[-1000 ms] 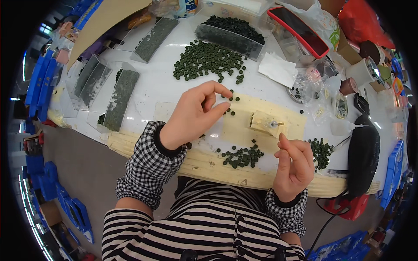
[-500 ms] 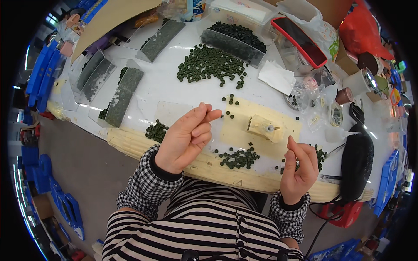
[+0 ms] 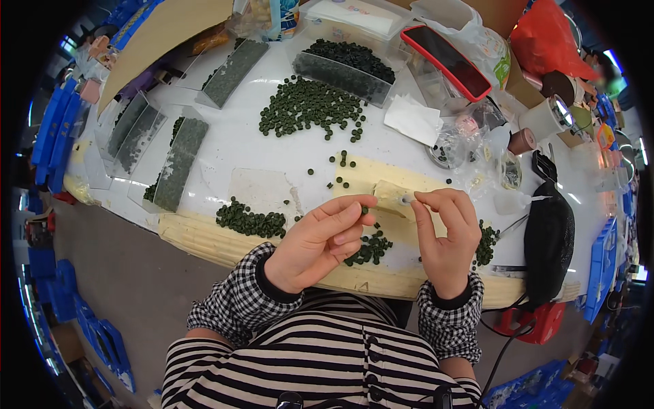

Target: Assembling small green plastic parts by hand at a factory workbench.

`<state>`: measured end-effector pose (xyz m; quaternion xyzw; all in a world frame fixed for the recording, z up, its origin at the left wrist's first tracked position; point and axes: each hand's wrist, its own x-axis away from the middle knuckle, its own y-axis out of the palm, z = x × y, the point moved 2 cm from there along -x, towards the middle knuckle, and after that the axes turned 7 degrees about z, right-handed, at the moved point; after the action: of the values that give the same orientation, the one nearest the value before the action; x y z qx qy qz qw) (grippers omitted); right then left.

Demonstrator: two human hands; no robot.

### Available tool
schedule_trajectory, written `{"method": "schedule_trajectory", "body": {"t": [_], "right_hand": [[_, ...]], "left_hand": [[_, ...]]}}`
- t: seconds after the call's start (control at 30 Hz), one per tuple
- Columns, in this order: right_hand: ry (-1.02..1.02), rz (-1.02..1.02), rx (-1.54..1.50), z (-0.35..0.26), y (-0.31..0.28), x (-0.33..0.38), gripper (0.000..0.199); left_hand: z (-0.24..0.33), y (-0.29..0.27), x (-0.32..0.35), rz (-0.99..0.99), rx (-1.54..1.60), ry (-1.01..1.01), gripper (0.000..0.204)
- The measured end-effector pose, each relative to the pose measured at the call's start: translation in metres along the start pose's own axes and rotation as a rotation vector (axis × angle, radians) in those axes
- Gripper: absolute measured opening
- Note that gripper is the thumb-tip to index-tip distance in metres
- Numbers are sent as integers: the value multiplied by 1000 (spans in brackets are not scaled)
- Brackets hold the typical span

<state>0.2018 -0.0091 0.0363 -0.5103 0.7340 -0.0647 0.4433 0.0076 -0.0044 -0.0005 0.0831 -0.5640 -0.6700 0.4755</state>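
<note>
My left hand (image 3: 315, 244) is closed in a pinch, with a small dark green round piece (image 3: 364, 210) at its thumb and fingertip. It hovers over the near table edge, left of a cream, tape-wrapped block (image 3: 390, 196). From the block stands a small metal post with a pale collar (image 3: 407, 200). My right hand (image 3: 448, 235) is pinched right beside that post; what lies between its fingertips is too small to make out. Loose green pieces (image 3: 371, 249) lie below and between the hands, with another pile (image 3: 246, 219) left of my left hand.
A large heap of green pieces (image 3: 310, 105) lies beyond the hands, before a full clear bin (image 3: 344, 75). More clear bins (image 3: 180, 163) stand at left. A red-cased phone (image 3: 449, 63), white tissue (image 3: 413, 119) and black mesh-like pouch (image 3: 549, 238) are at right.
My right hand has moved left and up to the post on the block. My left hand has moved right and slightly down toward the block. The view has shifted a little.
</note>
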Motion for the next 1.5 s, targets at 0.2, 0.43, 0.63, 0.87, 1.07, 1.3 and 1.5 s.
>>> {"method": "schedule_trajectory", "body": {"t": [0.2,0.43,0.63,0.87,1.07,1.3,1.5], "right_hand": [[12,184,-189,-25,-23,1,14],[202,111,-524,-21,-13,12,9],[229,73,-593,-23,-5,17,8],[166,52,-622,-24,4,19,7],[199,59,-680,-25,7,19,6],[168,59,-554,-21,5,20,5],[172,47,-532,-23,5,18,4]], "left_hand": [[-7,-6,-1,-89,-56,58,19],[-13,-8,-4,-170,-81,84,19],[-12,-5,-1,-111,-104,81,25],[-15,-4,-3,-100,-105,81,24],[-17,-8,-4,-126,-113,112,21],[-18,-7,-5,-114,-141,124,21],[-17,-8,-5,-120,-140,129,21]]}}
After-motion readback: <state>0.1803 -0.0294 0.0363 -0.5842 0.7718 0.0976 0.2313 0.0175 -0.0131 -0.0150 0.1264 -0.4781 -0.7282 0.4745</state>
